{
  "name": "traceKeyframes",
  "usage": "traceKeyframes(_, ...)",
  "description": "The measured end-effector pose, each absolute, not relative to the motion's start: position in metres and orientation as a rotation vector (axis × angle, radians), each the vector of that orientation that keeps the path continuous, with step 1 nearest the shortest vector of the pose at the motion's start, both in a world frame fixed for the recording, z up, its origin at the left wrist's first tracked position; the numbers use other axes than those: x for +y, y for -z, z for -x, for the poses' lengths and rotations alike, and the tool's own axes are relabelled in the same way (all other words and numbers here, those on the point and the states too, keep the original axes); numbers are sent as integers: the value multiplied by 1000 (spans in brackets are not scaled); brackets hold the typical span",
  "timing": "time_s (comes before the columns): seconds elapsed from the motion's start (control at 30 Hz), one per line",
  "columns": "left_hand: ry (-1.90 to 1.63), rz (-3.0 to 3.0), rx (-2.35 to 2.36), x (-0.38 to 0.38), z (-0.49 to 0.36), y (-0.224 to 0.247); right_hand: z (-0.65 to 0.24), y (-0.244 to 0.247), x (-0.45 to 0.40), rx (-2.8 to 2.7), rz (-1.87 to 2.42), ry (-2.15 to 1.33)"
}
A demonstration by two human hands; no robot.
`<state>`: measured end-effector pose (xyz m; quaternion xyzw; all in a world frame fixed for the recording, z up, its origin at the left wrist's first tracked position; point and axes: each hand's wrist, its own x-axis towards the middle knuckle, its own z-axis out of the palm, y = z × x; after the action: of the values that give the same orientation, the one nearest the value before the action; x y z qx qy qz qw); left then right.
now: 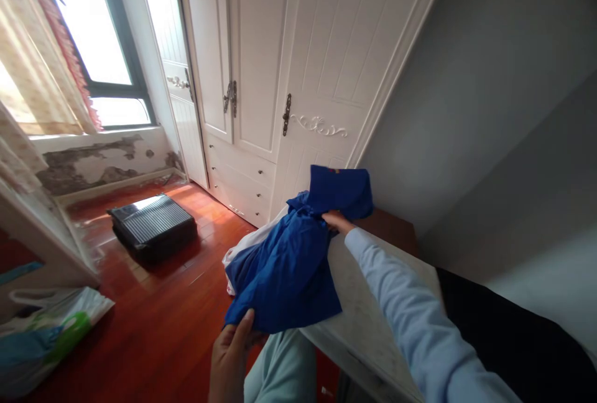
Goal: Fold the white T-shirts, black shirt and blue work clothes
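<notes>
A blue cloth garment (pixel 293 260) is spread between my hands, partly over a pale tabletop (pixel 364 291) and partly past its left edge. My left hand (pixel 236 341) pinches its lower left corner between thumb and fingers. Farther up, my right hand (pixel 336 221) is closed on the garment near its upper part, the fingertips partly hidden by cloth. Beyond that hand, a folded blue section (pixel 340 190) with a small coloured mark stands up. White cloth (pixel 254 238) shows under and behind the garment's left side.
White wardrobe (pixel 261 61) with drawers stands ahead. A black suitcase (pixel 153 226) lies on the red floor (pixel 172 310). Plastic bags (pixel 51 334) sit at the lower left. A window (pixel 107 36) with curtains is at the upper left; something black (pixel 504 341) lies at right.
</notes>
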<state>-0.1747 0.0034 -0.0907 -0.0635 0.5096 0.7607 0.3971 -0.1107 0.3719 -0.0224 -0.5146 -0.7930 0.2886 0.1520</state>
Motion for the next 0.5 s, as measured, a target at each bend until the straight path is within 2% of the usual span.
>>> traceKeyframes(0.1, -2008, 298, 1273, 6, 182, 116, 102, 61, 367, -2270, 1617, -964)
traceKeyframes(0.17, -2074, 372, 1245, 9, 185, 126, 96, 66, 373, -2269, 1626, -985)
traceKeyframes(0.33, -2126, 425, 1128, 19, 183, 131, 92, 36, 395, -2185, 1449, -723)
traceKeyframes(0.5, -2144, 535, 1108, 24, 180, 136, 95, 10, 407, -2244, 1006, -386)
